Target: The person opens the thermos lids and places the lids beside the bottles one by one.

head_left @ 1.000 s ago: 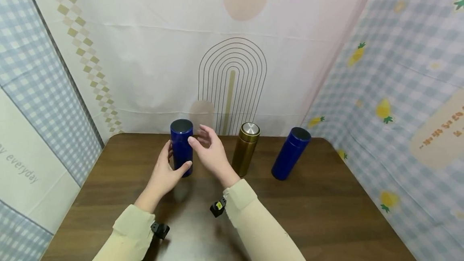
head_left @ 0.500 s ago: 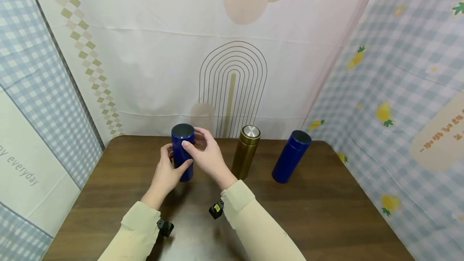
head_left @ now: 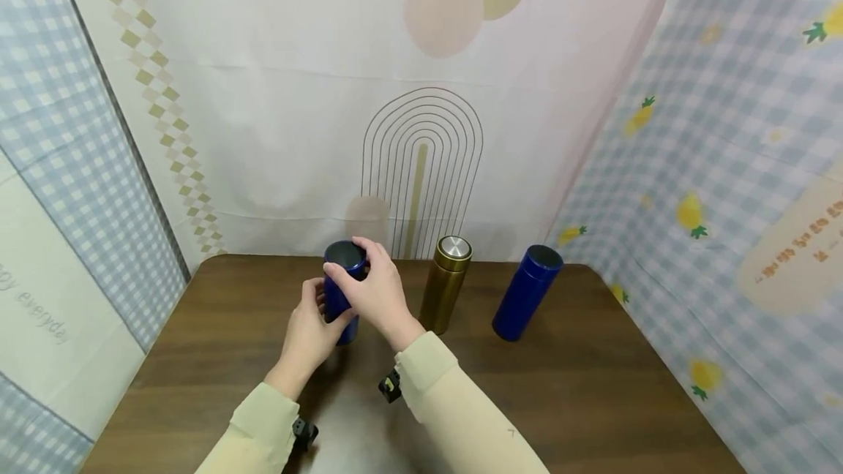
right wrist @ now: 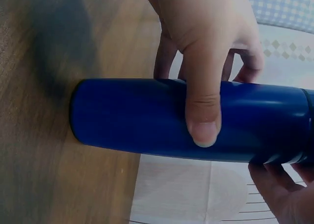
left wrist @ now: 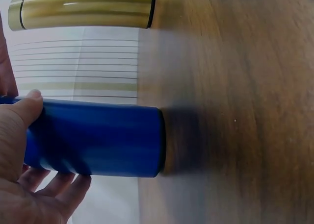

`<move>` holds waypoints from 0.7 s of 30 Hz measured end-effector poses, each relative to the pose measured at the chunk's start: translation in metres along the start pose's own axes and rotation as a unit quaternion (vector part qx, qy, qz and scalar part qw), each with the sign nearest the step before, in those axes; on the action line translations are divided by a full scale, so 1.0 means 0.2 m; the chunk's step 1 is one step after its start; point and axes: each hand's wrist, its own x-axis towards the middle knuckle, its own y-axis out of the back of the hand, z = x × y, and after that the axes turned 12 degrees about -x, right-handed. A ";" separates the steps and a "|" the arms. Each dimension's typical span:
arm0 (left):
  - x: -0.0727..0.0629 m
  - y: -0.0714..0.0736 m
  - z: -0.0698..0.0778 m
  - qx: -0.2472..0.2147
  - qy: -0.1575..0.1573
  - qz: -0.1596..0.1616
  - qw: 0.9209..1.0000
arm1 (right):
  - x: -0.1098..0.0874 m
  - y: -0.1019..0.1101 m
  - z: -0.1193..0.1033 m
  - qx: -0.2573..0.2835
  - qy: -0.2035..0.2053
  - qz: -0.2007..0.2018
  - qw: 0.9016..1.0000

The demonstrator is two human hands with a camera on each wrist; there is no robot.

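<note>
A blue thermos flask (head_left: pixel 336 302) with a dark top stands about upright at the left of the table. My left hand (head_left: pixel 309 331) grips its body; the left wrist view shows the thumb on one side of the blue wall (left wrist: pixel 108 138) and the fingers on the other. Higher up, my right hand (head_left: pixel 378 291) holds the flask around its lid, thumb on the near side and fingers behind. The lower body and base show plainly in the right wrist view, close over the wood, while the lid's far side is hidden by the right hand.
A gold thermos flask (head_left: pixel 444 287) with a silver top stands just right of my right hand. Further right is a second blue thermos flask (head_left: pixel 525 298). Behind the brown wooden table (head_left: pixel 579 386) hangs a pale patterned curtain (head_left: pixel 283 130), with checked cloth at both sides.
My right hand has come in from beside the flask to close around its lid. Both hands and the flask have shifted slightly right and nearer. The other two flasks have stayed put.
</note>
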 end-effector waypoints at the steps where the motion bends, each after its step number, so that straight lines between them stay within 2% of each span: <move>1: 0.00 -0.01 0.00 -0.001 0.003 -0.004 1.000 | -0.01 0.00 0.01 0.000 -0.001 0.002 1.000; 7: -0.03 -0.03 -0.01 0.002 0.021 -0.008 1.000 | -0.03 -0.01 0.06 0.019 -0.011 -0.001 1.000; 15: -0.01 0.00 -0.03 -0.006 0.030 0.006 1.000 | 0.00 -0.04 0.03 0.016 0.006 -0.004 1.000; 21: 0.00 0.01 -0.01 -0.011 0.036 0.005 0.999 | 0.01 -0.04 0.03 0.035 0.005 0.001 0.999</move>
